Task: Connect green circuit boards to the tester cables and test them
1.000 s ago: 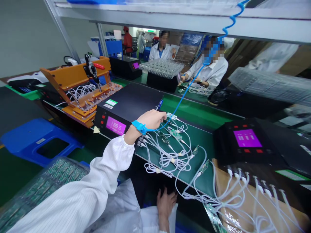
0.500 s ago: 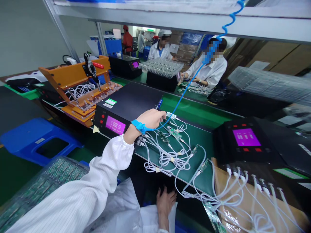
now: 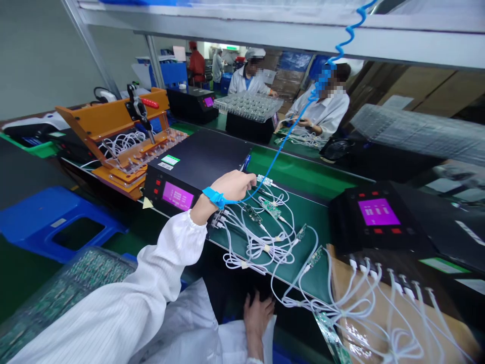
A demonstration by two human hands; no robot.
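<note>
My left hand (image 3: 235,184) reaches out over the green mat (image 3: 303,217), its fingers curled together beside a small circuit board (image 3: 264,180); what they pinch is hidden. A blue wrist strap (image 3: 212,197) sits on that wrist, and its coiled cord (image 3: 288,132) runs up to the shelf. Several small green boards (image 3: 272,208) on white cables (image 3: 265,247) lie just right of the hand. My right hand (image 3: 257,314) rests low at the bench edge, fingers spread, holding nothing.
A black tester with a magenta screen (image 3: 178,196) stands left of the hand, another tester (image 3: 379,212) to the right. An orange clamp fixture (image 3: 113,121), a blue stool (image 3: 49,217) and a tray of boards (image 3: 71,285) are at left. Two people in white coats (image 3: 326,108) work across the belt.
The view has drifted slightly; my left hand stays at the same spot by the small board. My right hand has not moved.
</note>
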